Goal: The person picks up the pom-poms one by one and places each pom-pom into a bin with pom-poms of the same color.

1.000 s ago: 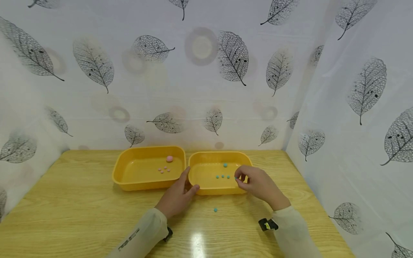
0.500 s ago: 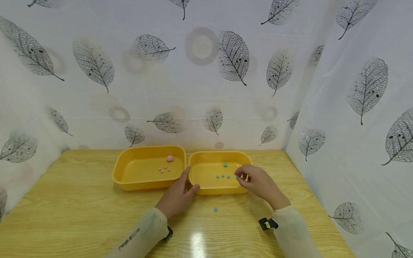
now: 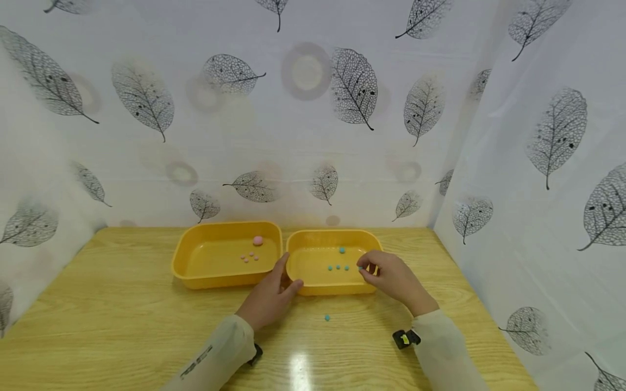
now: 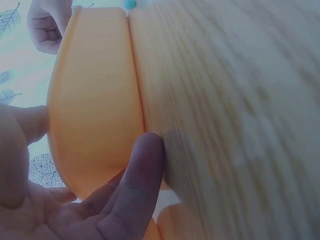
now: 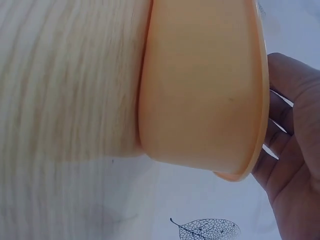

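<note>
My right hand (image 3: 397, 276) pinches a tiny teal ball (image 3: 360, 267) between thumb and index finger, low inside the right yellow tray (image 3: 313, 290). Left of those fingertips, 3 small teal balls (image 3: 338, 267) lie in a row on the tray floor. Behind them sits a larger teal ball (image 3: 342, 250). My left hand (image 3: 266, 301) holds the same tray at its front left corner; in the left wrist view the thumb touches the rim while the fingers lie along the outer wall (image 4: 95, 95). The right wrist view has the tray wall (image 5: 200, 85) hiding the fingertips.
Close on the left stands another yellow tray (image 3: 215, 282), with a larger pink ball (image 3: 257, 240) and several small pink ones (image 3: 246, 260). One loose teal ball (image 3: 327, 317) lies on the wooden table (image 3: 122, 336) in front. A leaf-patterned curtain (image 3: 308, 125) surrounds the table's back and sides.
My right fingertips have shifted very slightly to the right with the tiny teal ball between them. The left hand, the trays and the other balls stay put.
</note>
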Motion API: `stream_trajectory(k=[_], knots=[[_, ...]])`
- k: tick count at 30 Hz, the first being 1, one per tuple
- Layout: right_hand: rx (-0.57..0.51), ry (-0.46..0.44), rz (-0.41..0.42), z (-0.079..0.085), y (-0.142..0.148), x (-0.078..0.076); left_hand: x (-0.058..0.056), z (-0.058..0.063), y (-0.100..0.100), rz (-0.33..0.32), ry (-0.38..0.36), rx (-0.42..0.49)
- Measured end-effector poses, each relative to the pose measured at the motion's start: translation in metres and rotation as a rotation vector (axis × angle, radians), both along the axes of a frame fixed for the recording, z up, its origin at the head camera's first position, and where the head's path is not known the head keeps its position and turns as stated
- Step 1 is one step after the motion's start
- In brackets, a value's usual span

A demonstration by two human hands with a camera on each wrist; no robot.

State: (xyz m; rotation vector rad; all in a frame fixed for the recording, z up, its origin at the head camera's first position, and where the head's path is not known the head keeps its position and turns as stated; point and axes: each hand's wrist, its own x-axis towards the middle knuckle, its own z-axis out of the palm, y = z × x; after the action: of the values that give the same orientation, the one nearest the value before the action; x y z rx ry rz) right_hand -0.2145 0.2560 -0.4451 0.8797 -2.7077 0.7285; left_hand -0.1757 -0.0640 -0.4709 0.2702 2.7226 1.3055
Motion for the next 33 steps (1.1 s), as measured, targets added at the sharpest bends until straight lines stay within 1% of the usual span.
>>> stream_trajectory(k=[5, 8, 12, 17, 21, 25, 29, 31, 33], knots=[[0.038, -0.008, -0.016, 0.003, 0.000, -0.007, -0.001, -0.001, 0.000, -0.002, 0.007, -0.002], [0.060, -0.011, -0.017, 0.006, -0.001, -0.013, -0.001, -0.001, 0.000, -0.003, 0.009, -0.003], [0.113, -0.017, 0.003, 0.013, -0.001, -0.023, -0.001, -0.002, 0.000, 0.000, 0.008, -0.008], [0.207, -0.067, 0.035, 0.017, -0.003, -0.038, -0.001, -0.003, 0.000, -0.002, 0.010, -0.005], [0.273, -0.133, 0.038, 0.020, -0.003, -0.049, -0.002, -0.003, 0.000, -0.002, 0.012, -0.003], [0.334, -0.182, 0.026, 0.031, -0.005, -0.060, -0.002, -0.003, 0.001, -0.003, 0.009, -0.002], [0.353, -0.196, 0.044, 0.044, -0.010, -0.072, -0.001, -0.002, 0.000, -0.001, 0.007, 0.003], [0.373, -0.213, 0.051, 0.047, -0.014, -0.078, -0.001, -0.002, 0.000, 0.000, 0.008, 0.002], [0.417, -0.231, 0.058, 0.046, -0.018, -0.083, -0.001, -0.002, 0.000, 0.000, 0.009, 0.001]])
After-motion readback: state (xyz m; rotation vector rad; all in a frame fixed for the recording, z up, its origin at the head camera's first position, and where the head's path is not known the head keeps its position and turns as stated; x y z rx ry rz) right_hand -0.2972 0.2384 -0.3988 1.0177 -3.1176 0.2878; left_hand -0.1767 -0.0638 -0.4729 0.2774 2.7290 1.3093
